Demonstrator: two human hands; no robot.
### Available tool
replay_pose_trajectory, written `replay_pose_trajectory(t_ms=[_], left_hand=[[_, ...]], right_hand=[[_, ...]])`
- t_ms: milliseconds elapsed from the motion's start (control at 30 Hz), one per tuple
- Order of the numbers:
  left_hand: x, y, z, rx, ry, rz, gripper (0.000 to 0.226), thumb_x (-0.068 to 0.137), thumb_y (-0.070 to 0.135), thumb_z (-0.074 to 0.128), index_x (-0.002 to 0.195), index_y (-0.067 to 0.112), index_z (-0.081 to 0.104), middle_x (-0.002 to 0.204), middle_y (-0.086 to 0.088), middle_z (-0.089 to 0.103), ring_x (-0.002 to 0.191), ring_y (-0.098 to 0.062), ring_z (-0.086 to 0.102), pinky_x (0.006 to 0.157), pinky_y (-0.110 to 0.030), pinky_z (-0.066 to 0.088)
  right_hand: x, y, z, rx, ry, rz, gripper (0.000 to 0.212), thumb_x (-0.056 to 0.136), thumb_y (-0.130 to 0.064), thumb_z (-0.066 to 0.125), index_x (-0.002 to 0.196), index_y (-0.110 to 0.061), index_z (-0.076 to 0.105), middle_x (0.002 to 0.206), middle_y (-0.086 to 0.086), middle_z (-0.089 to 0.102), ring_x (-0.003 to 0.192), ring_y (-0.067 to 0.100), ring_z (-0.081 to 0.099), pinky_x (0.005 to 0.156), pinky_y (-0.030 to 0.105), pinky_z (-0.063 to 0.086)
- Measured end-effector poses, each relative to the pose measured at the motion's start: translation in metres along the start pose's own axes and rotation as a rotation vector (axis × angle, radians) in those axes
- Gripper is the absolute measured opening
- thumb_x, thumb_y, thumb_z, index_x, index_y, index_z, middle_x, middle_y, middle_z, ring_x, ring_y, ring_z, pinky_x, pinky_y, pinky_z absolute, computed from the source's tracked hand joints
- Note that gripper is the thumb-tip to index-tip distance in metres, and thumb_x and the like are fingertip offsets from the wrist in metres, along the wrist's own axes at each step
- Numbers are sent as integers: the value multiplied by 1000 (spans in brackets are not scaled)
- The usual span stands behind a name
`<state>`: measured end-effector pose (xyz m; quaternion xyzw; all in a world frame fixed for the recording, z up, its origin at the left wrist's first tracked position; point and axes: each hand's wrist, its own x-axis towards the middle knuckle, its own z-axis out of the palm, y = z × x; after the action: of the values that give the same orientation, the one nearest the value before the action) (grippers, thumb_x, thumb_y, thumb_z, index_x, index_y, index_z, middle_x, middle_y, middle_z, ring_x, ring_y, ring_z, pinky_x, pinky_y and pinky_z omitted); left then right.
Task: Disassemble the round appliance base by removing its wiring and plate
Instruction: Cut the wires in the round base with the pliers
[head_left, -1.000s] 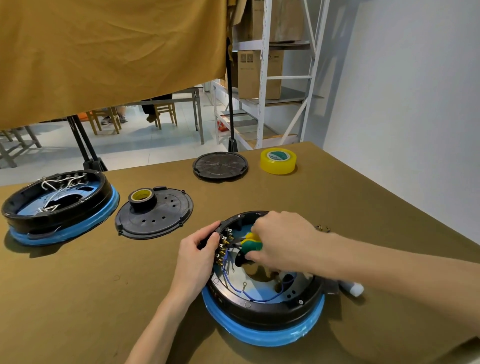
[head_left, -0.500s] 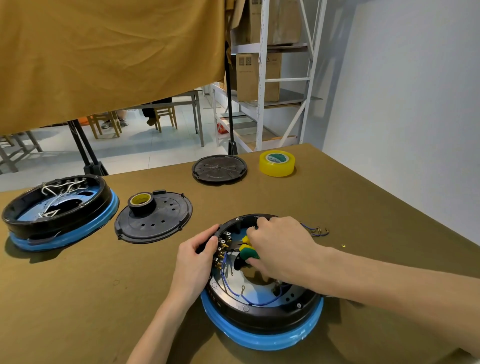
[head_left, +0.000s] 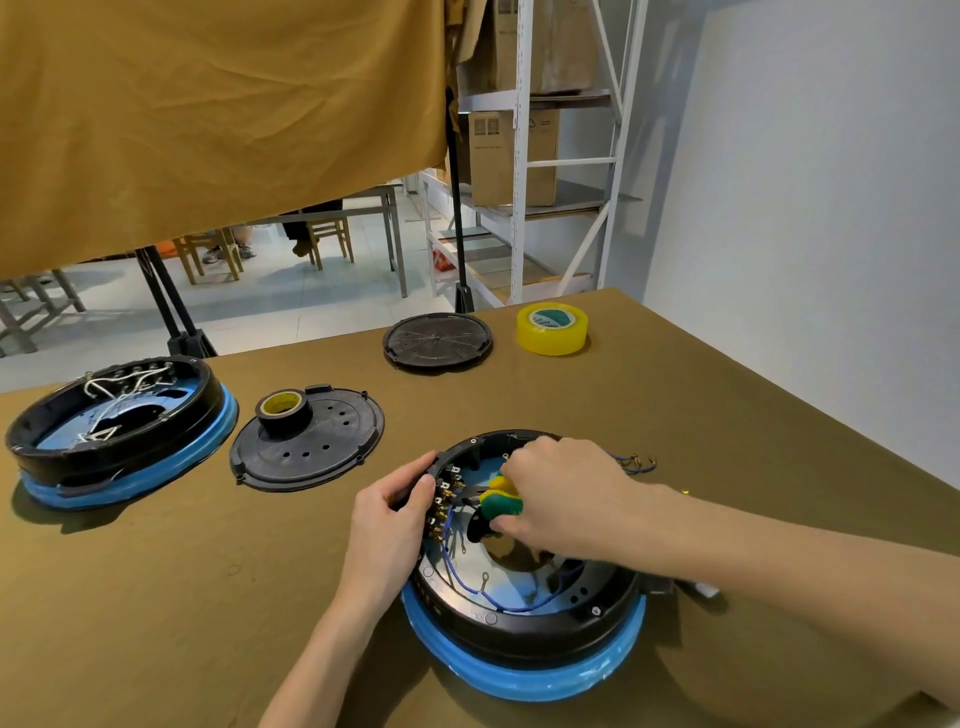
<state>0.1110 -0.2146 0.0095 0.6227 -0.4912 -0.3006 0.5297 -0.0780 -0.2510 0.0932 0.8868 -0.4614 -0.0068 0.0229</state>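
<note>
Lower centre: left hand (head_left: 387, 525) fingers clamped on round black blue-ringed appliance base (head_left: 524, 613) rim; right hand (head_left: 558, 499) fingers curled round green-yellow-handled tool (head_left: 498, 500) inside it.

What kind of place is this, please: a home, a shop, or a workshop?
Most likely a workshop or storeroom. Metal shelves hold cardboard boxes, a cloth-covered table carries two opened round bases with loose lids, and tape rolls lie around.

Round black appliance base (head_left: 524, 629), blue-rimmed, lies open-side up with loose blue wiring (head_left: 470, 582) inside.
</note>
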Motion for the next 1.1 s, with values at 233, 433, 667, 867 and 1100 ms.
replay_pose_trajectory(t_ms=[233, 433, 667, 867, 1100], left_hand=[[-2, 3, 0, -12, -3, 5, 33, 104, 19, 57, 134, 27, 67, 126, 14, 66, 114, 6, 57, 88, -9, 43], [-2, 5, -1, -38, 2, -8, 32, 103, 17, 58, 133, 24, 68, 124, 11, 69, 113, 7, 62, 94, -16, 52], [-2, 5, -1, -38, -4, -12, 32, 104, 17, 57, 133, 27, 67, 122, 16, 67, 102, 19, 58, 77, 0, 46], [-1, 4, 1, -33, -4, -15, 33, 104, 17, 57, 134, 25, 66, 120, 17, 65, 99, 23, 58, 74, 3, 44], [0, 3, 1, -36, -5, -21, 33, 104, 17, 57, 136, 24, 66, 122, 17, 64, 97, 24, 54, 72, 4, 42]], right_hand=[[-1, 4, 0, 98, -40, 35, 56, 87, -76, 54, 90, -20, 57, 83, -2, 57, 75, 20, 58, 59, 31, 40], [-1, -1, -1, 3, 5, -19, 55, 90, -72, 54, 98, -18, 60, 88, 1, 61, 80, 21, 62, 62, 33, 44], [-5, -10, 4, -101, 67, -45, 54, 93, -68, 52, 106, -16, 61, 97, 5, 61, 84, 25, 62, 65, 36, 46], [-7, -11, 5, -149, 75, -33, 58, 95, -66, 51, 116, -13, 60, 106, 7, 62, 90, 25, 62, 66, 35, 44], [-5, -2, -5, 52, -50, 56, 56, 90, -72, 54, 108, -19, 61, 92, 1, 60, 82, 21, 60, 67, 34, 46]])
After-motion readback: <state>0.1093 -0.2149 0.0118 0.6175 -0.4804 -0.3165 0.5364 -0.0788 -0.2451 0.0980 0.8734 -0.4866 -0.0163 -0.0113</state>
